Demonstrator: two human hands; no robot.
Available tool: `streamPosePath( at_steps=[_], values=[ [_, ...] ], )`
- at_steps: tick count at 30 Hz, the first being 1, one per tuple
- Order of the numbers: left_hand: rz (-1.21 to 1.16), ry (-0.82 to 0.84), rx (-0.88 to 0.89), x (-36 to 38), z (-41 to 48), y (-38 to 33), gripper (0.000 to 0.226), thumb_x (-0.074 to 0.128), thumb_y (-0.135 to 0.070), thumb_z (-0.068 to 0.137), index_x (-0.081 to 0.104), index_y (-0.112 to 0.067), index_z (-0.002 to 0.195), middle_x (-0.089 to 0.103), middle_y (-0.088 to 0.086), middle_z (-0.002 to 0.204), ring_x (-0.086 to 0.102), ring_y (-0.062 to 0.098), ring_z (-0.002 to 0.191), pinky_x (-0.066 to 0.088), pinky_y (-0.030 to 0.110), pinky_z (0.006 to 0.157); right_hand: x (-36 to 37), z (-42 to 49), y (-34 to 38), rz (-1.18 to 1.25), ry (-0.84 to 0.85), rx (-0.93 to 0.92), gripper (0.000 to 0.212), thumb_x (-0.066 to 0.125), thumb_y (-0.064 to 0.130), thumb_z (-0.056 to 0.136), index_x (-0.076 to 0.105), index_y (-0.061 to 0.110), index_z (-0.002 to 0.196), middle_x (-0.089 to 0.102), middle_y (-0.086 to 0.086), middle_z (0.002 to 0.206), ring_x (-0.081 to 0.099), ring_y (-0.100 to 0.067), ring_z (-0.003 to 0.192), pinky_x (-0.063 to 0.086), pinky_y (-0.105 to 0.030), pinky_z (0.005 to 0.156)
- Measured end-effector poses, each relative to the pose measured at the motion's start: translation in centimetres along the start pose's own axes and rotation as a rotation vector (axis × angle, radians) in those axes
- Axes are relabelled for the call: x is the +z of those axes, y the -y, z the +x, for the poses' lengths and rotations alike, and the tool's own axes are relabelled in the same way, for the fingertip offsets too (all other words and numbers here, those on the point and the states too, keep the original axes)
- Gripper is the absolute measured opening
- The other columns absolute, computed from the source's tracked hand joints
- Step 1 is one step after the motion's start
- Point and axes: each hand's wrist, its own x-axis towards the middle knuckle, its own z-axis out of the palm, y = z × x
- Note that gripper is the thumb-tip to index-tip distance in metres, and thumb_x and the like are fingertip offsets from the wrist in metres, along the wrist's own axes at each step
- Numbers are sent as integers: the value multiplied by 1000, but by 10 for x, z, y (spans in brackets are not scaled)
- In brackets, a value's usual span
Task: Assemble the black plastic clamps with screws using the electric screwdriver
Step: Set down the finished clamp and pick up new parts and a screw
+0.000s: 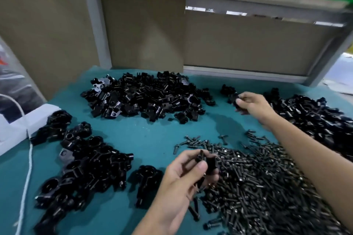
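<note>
My left hand (188,172) grips a black clamp piece (209,164) just above the near edge of a big heap of dark screws (267,187). Farther back, my right hand (252,104) pinches another black clamp piece (234,99) at the left edge of a pile of clamp parts (315,118) on the right. A large pile of loose clamp halves (145,97) lies at the back centre. Assembled-looking clamps (82,166) lie in a heap at the left. No electric screwdriver is in view.
Everything sits on a teal mat (145,137). A white cord (28,168) runs down the left side past a white box (21,126). Cardboard panels (145,17) stand along the back, with a metal frame (267,4) behind at the right.
</note>
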Motion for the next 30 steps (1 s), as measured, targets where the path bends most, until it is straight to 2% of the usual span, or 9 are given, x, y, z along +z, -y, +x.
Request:
streamPosePath(
  at_steps=[3,6,12,17,19,22,25,27,30],
  values=[
    [102,-42,25,4,-2,-2,30,65,-12,81,69,-5,111,72,12,113,72,27,98,58,31,87,0,-63,18,389,242,7,14,49,5,100,61,8,92,67,-13,90,66,-17,65,55,-26,61],
    [124,-48,45,9,-6,0,37,65,-12,80,65,-2,116,72,14,115,71,25,99,58,28,85,5,-122,32,634,399,20,11,50,11,95,60,9,91,65,-10,81,62,-18,61,54,-27,58],
    [64,-2,68,11,-16,-1,42,63,-10,82,58,6,121,68,20,120,67,29,108,58,34,89,5,-185,42,469,438,-8,22,66,20,81,63,9,100,58,-8,79,53,-8,60,47,-17,56],
    [-8,115,66,12,-21,-1,40,59,-9,86,53,9,121,70,16,117,68,23,109,58,33,86,25,-195,44,59,217,-126,6,69,19,90,67,17,84,69,8,70,59,-4,65,45,-18,66],
    [-67,85,79,11,-20,0,37,60,-9,85,54,7,118,69,16,116,68,22,108,57,32,85,37,-196,45,23,104,-191,8,70,18,90,68,20,82,69,9,72,60,-3,69,47,-23,71],
    [-175,41,101,9,-16,1,30,62,-10,82,57,2,110,70,15,110,68,23,102,59,32,83,50,-198,48,-9,-50,-271,6,74,20,85,69,20,83,70,6,80,65,-14,77,54,-34,77],
    [-227,22,135,10,-13,3,28,62,-10,82,55,0,107,73,10,103,70,23,101,59,30,79,59,-203,47,-48,-181,-310,9,75,30,85,68,24,84,70,9,75,67,-6,73,55,-25,71],
    [-247,7,159,11,-12,6,24,61,-10,83,55,-2,104,73,11,104,69,23,103,58,30,80,61,-207,45,-54,-177,-306,12,75,32,84,72,27,95,71,11,76,68,0,73,55,-19,71],
    [-250,-2,170,12,-11,7,21,61,-9,84,57,-2,103,72,12,110,69,22,106,58,31,85,60,-209,42,16,-43,-217,37,77,26,83,69,28,120,70,13,82,70,-1,82,55,-20,85]
  ],
)
